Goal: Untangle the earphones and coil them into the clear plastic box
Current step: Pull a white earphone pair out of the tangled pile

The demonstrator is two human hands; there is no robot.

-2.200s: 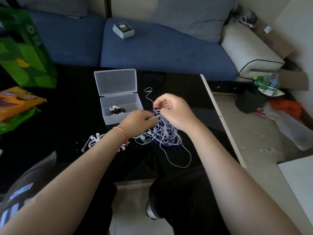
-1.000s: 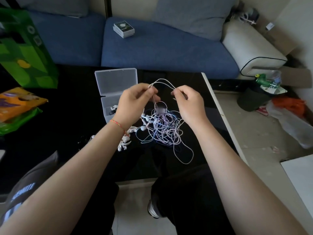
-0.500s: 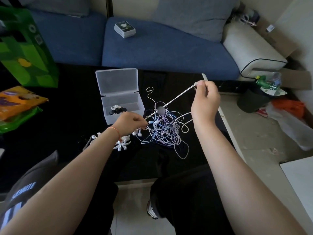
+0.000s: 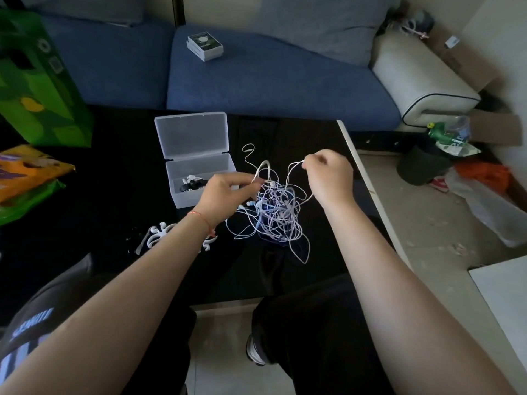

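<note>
- The earphones lie in a tangled heap of white and bluish cord on the black table, at frame centre, with a loose loop trailing toward the lower centre.
- The left hand pinches a strand at the heap's upper left, fingers curled round the cord.
- The right hand pinches another strand at the upper right of the heap, fingers closed on it; a raised arc of cord shows between the two hands.
- The clear plastic box stands just left of the heap, its lid hinged open and upright behind it; small black and white items lie inside, and the left hand overlaps its right front corner.
- White hook-shaped pieces lie under the left forearm, near the table's front edge.
- The table's pale right edge runs just beside the right hand, with bare floor beyond it.
- A green bag and an orange packet take up the table's left side; dark bare tabletop lies between them and the box.
- A blue sofa runs along the table's far edge.
</note>
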